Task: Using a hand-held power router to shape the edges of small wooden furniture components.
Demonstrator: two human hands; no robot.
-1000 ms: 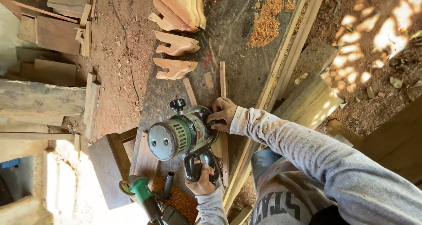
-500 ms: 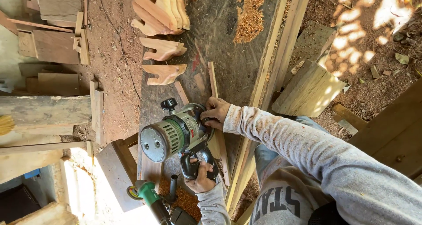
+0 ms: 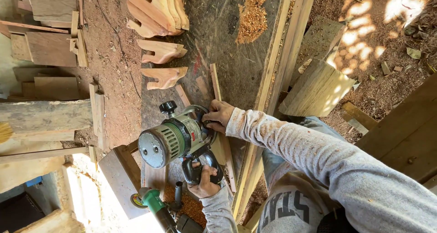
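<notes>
head view: green and grey router (image 3: pixel 175 137) sits upright on the dark workbench (image 3: pixel 227 55), near its lower end, over a pale board (image 3: pixel 218 144). right hand (image 3: pixel 217 115) clenched around the upper handle, left hand (image 3: pixel 205 183) grasping the lower black handle. cut scroll-shaped wood pieces (image 3: pixel 159 28) lie well apart up the bench, a green angle grinder (image 3: pixel 157 208) just below.

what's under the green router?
Under the green router a pale wood strip shows, running out along the dark workbench. The router body covers the bit and the cut itself. Left hand and right hand hold its handles.
</notes>
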